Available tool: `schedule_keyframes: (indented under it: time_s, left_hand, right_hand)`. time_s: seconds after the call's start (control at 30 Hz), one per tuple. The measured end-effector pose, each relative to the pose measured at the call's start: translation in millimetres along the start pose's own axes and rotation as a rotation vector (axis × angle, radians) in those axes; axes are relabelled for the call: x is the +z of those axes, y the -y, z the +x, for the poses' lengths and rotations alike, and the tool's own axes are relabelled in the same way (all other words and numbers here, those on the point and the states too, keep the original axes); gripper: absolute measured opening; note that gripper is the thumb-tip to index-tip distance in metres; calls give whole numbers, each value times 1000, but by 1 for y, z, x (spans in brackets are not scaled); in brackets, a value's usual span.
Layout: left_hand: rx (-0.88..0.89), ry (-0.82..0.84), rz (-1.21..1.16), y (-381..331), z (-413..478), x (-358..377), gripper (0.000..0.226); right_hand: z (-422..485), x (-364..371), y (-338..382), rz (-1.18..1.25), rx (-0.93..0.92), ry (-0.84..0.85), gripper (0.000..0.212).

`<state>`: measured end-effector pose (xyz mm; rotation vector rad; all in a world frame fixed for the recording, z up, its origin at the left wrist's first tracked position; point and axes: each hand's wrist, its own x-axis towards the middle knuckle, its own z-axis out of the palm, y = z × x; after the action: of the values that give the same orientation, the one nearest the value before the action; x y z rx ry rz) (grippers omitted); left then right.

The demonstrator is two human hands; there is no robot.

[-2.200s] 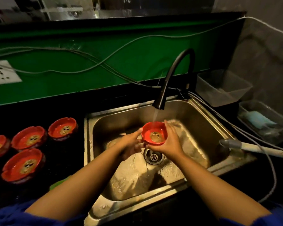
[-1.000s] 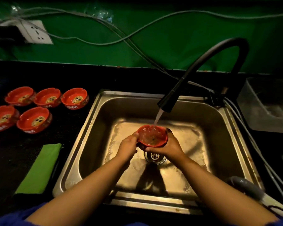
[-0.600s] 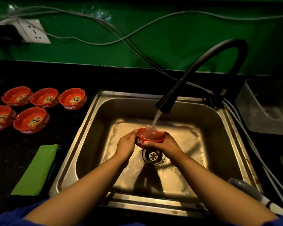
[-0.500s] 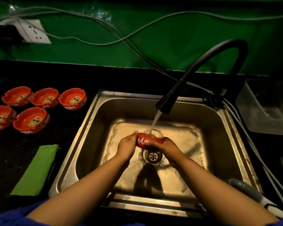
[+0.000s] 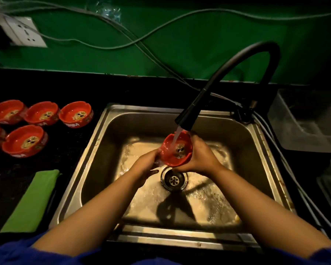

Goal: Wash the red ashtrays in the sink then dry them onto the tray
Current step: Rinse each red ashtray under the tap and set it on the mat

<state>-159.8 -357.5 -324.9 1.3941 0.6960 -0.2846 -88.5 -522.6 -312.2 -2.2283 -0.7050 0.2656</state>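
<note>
A red ashtray (image 5: 177, 151) with a picture in its bowl is tilted toward me under the running water from the black faucet (image 5: 187, 117), above the drain of the steel sink (image 5: 96, 150). My right hand (image 5: 199, 157) grips it from the right and below. My left hand (image 5: 145, 167) touches its lower left rim, fingers mostly straight. Several more red ashtrays (image 5: 75, 116) stand on the black counter left of the sink.
A folded green cloth (image 5: 32, 201) lies on the counter at the sink's front left. Clear plastic containers (image 5: 306, 121) stand to the right. Grey cables run along the green wall (image 5: 180, 41) past a white socket (image 5: 25, 33).
The ashtray has been lifted nearer the spout and turned so that its bowl faces me. My left hand has slipped lower on its rim.
</note>
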Motion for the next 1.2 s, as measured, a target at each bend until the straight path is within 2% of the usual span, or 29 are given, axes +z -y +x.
schedule_keyframes:
  time_s: [0.1, 0.2, 0.23, 0.33, 0.47, 0.57, 0.67, 0.73, 0.87, 0.93, 1.03, 1.1, 1.17, 1.2]
  left_hand:
    - [-9, -24, -3, 10, -4, 2, 28]
    - [90, -196, -23, 15, -11, 0, 29]
    - [133, -248, -13, 14, -12, -2, 28]
    - [245, -328, 95, 7, -13, -13, 31]
    - [386, -351, 294, -3, -8, -27, 57]
    - [396, -330, 230, -12, -4, -28, 51]
    - [343, -317, 137, -19, 0, -23, 41]
    - [302, -269, 128, -23, 2, -16, 42]
    - [244, -149, 162, -24, 5, -6, 51]
    - [224, -155, 195, -20, 5, -2, 53]
    - [215, -123, 151, -8, 3, 0, 53]
    - [219, -144, 118, 1, 0, -1, 49]
    - [268, -213, 66, 6, -3, -4, 36]
    - [314, -247, 39, 6, -6, -6, 30]
  right_hand:
    - [3, -6, 1, 106, 135, 171, 88]
    - [-1, 0, -1, 384, 253, 273, 60]
    - [-4, 6, -3, 482, 285, 291, 58]
    - [-9, 29, -10, 733, 382, 278, 76]
    - [-7, 53, -11, 894, 408, 212, 88]
    - [0, 56, -5, 766, 322, 74, 94]
    - [10, 48, -4, 498, 126, -70, 103]
    - [17, 37, -7, 343, 45, -109, 105]
    - [25, 13, -9, 176, -17, -37, 108]
    - [27, 1, -9, 210, 35, 55, 106]
    - [21, -11, -8, 366, 198, 171, 89]
    - [16, -13, -7, 464, 281, 230, 67]
    - [10, -8, -7, 590, 323, 293, 40]
    - [7, -2, -5, 666, 336, 315, 36]
